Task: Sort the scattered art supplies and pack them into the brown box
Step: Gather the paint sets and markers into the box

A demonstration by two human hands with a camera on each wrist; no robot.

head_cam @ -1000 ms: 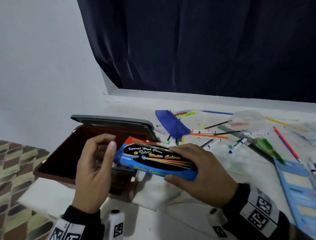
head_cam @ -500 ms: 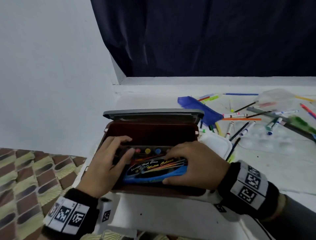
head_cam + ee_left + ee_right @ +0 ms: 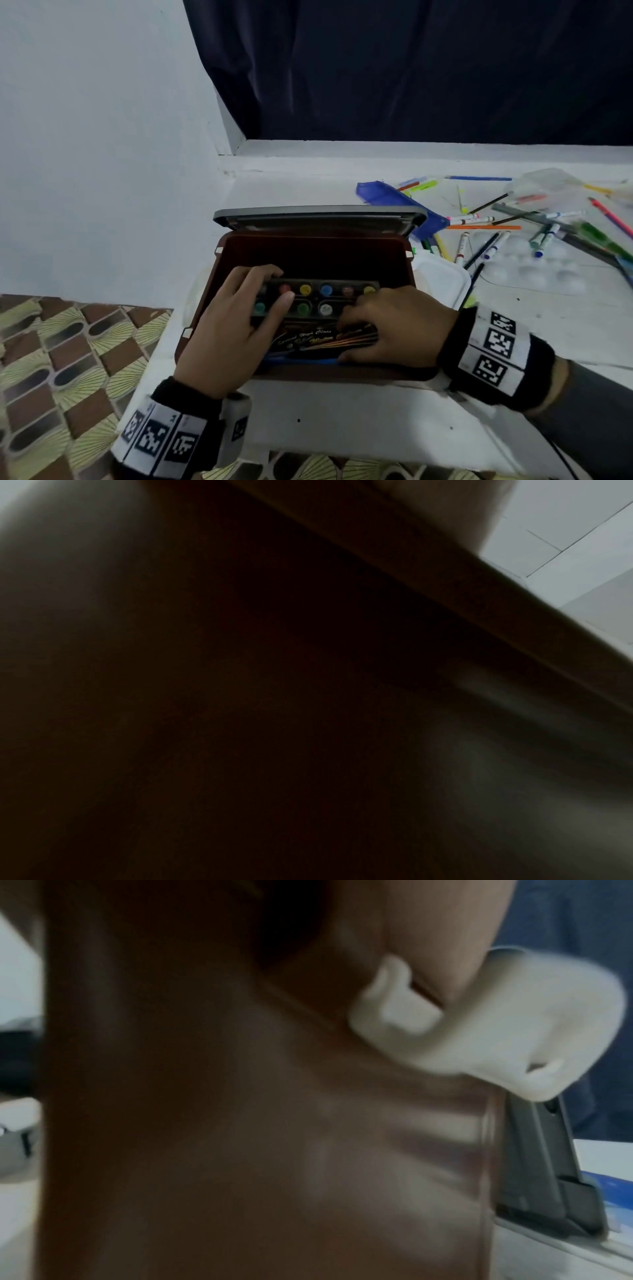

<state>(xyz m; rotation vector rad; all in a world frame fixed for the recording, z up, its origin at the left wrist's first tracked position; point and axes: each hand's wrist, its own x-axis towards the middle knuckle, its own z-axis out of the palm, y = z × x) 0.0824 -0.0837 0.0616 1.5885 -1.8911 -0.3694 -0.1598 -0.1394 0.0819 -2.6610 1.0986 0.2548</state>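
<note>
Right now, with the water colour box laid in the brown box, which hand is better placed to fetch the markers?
Probably the right hand: the markers lie scattered on its side, while the left hand rests on the paint set.

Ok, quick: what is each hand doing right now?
Left hand: open, fingers resting on the paint tray in the brown box.
Right hand: open, pressing the watercolour box down.
</note>
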